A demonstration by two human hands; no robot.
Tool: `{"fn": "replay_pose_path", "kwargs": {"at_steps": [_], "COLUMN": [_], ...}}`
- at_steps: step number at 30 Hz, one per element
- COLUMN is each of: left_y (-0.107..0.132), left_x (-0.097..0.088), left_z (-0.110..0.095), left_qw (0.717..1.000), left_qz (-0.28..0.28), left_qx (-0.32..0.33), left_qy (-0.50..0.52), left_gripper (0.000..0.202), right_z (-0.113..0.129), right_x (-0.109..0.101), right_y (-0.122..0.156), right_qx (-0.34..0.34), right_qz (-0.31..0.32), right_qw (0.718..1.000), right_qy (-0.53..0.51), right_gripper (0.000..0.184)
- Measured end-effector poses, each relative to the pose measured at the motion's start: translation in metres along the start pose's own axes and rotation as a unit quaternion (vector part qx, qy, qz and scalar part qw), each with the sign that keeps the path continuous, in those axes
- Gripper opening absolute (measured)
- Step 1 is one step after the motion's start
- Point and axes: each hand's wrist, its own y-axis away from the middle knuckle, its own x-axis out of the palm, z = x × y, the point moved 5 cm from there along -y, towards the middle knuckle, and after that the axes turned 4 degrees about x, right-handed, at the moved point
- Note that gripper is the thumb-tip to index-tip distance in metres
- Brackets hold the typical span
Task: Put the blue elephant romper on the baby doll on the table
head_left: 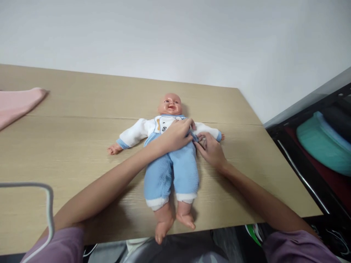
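A baby doll (pixel 170 104) lies on its back with its arms spread and its bare feet toward me. It wears fuzzy light-blue trousers (pixel 159 179) and a white top (pixel 137 132) with blue cuffs and a printed face. My left hand (pixel 179 134) reaches across the doll's belly, fingers closed on the clothing at its side. Close beside it, my right hand (pixel 210 148) pinches a blue edge of the same clothing at the waist. Part of the top's print is hidden behind my left hand.
The doll rests on a wooden table (pixel 90 146) with a seam across it, against a pale wall. Pink cloth (pixel 19 104) lies at the far left. A white cable (pixel 49 208) crosses the lower left. Off the table's right edge sits a teal basin (pixel 323 142).
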Motion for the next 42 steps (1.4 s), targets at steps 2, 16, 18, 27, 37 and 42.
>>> {"fn": "replay_pose_path", "kwargs": {"at_steps": [2,16,18,27,37,42], "left_y": [0.000,-0.036,-0.037,-0.017,0.007,0.022], "left_x": [0.000,0.012,0.009,-0.010,-0.033,-0.039], "left_z": [0.001,-0.012,-0.015,0.008,0.034,0.049], "left_qw": [1.000,0.979,0.981,0.988,0.928,0.864], "left_qz": [-0.014,0.064,0.055,-0.126,-0.290,-0.351], "left_qx": [0.006,-0.007,-0.020,-0.070,-0.109,-0.171], "left_qy": [-0.019,-0.191,-0.187,-0.051,0.209,0.319], "left_gripper": [0.034,0.053,0.042,0.031,0.031,0.046], "right_z": [-0.006,-0.029,-0.008,-0.003,0.038,0.038], "right_x": [-0.008,-0.085,-0.088,-0.027,0.035,0.060], "right_y": [0.000,-0.027,-0.022,-0.006,-0.002,-0.017], "right_qx": [-0.037,-0.103,-0.116,-0.020,0.010,0.070], "right_qz": [-0.020,-0.102,-0.148,-0.032,0.155,0.159], "right_qw": [0.995,0.987,0.981,0.995,0.945,0.911], "right_qy": [0.085,0.072,0.042,-0.092,-0.289,-0.374], "right_gripper": [0.024,0.043,0.054,0.056,0.042,0.040]}}
